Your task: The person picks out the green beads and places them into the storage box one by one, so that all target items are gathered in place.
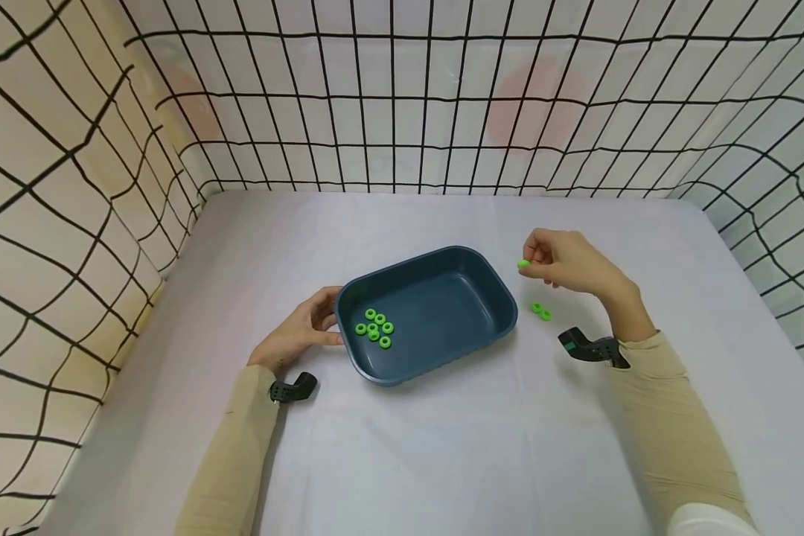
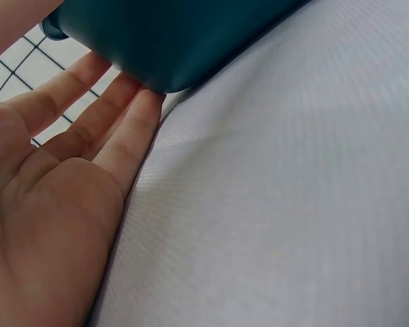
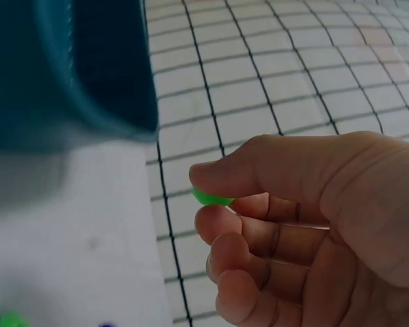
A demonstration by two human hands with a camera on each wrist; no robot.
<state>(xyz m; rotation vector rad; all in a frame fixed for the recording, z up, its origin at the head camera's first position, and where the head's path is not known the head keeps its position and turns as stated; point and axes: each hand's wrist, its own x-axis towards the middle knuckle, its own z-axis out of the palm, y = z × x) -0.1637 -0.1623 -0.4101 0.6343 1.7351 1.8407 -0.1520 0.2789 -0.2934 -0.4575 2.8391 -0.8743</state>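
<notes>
A dark teal tray (image 1: 435,313) stands at a slant on the white table. Several bright green rings (image 1: 373,335) lie in its left part. My left hand (image 1: 301,331) is at the tray's left end, and in the left wrist view its fairly straight fingers (image 2: 133,133) touch the outside wall. Right of the tray, my right hand (image 1: 569,260) is raised, pinching a small green ring (image 3: 211,198) between thumb and fingers; most of that ring is hidden. Below this hand, two more green rings (image 1: 540,311) lie together on the table.
Black wire mesh (image 1: 393,97) walls the table at the back and both sides. Each wrist wears a black band (image 1: 592,348). A white rounded thing (image 1: 710,519) shows at the bottom right edge. White cloth (image 1: 429,454) covers the table.
</notes>
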